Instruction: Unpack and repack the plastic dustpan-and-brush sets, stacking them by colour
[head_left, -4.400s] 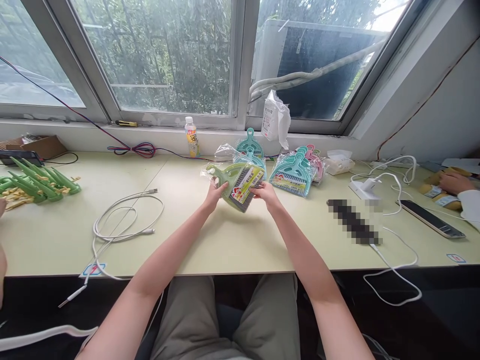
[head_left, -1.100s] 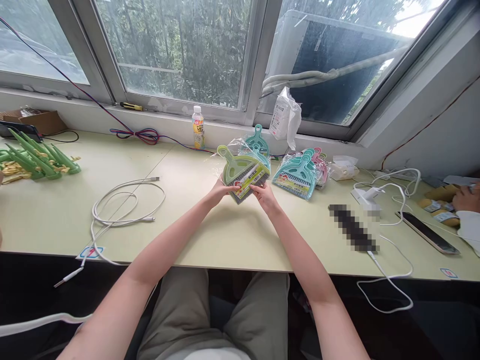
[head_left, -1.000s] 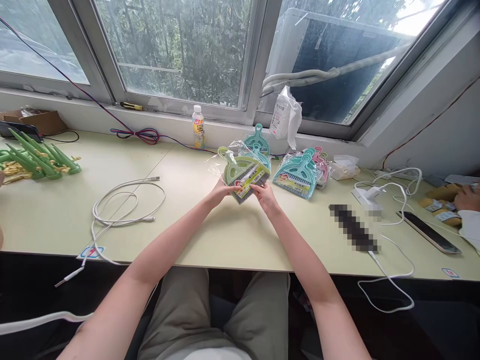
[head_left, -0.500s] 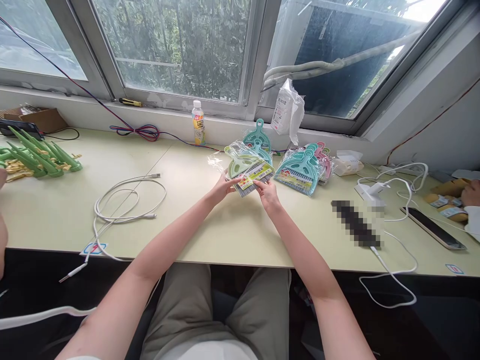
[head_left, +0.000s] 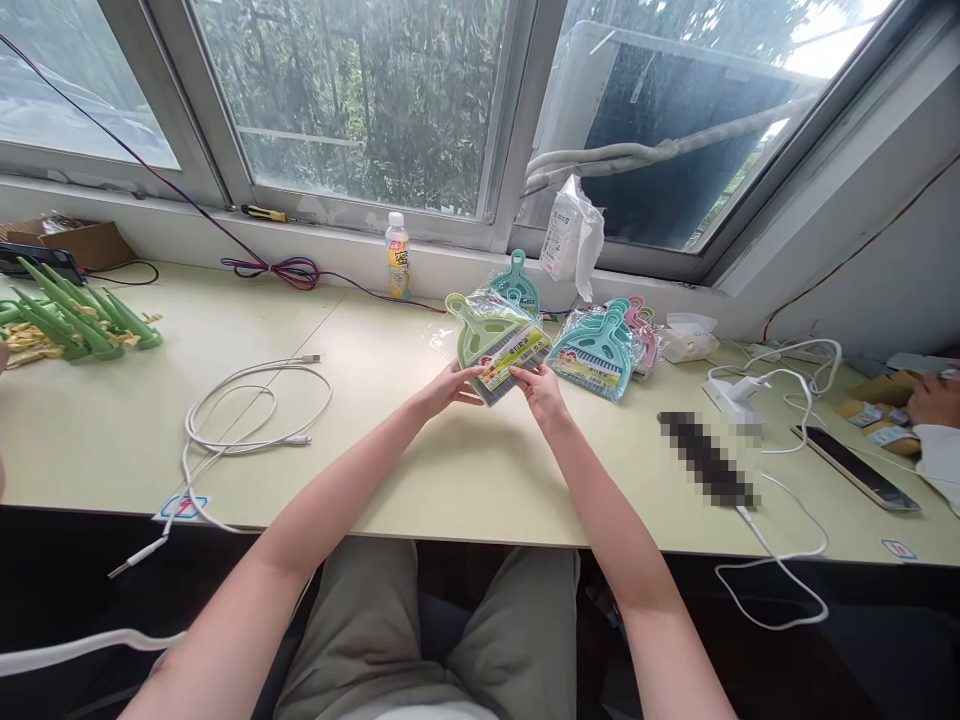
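Both my hands hold a light-green dustpan and brush set (head_left: 487, 345), wrapped in clear plastic, above the table. My left hand (head_left: 448, 390) grips its lower left edge, thumb on the front of the label. At the lower right edge my right hand (head_left: 540, 392) pinches the brush side between thumb and fingers. The set's handle points to the upper left, and grey bristles show along its lower edge. Just behind it stands a teal dustpan set (head_left: 517, 275), partly hidden. Another wrapped teal dustpan set (head_left: 596, 350) lies to the right, with a pink one (head_left: 643, 330) behind it.
A drink bottle (head_left: 398, 258) stands by the sill. A coiled white cable (head_left: 255, 400) lies to the left, beyond it green spiky objects (head_left: 82, 320). On the right are a charger block (head_left: 735, 390) and a phone (head_left: 859, 468); another person's hand (head_left: 936, 398) touches yellowish items.
The green set has turned so its handle points more upward, and it has shifted slightly right in the last second. Both hands stay on it; the view has tilted a little.
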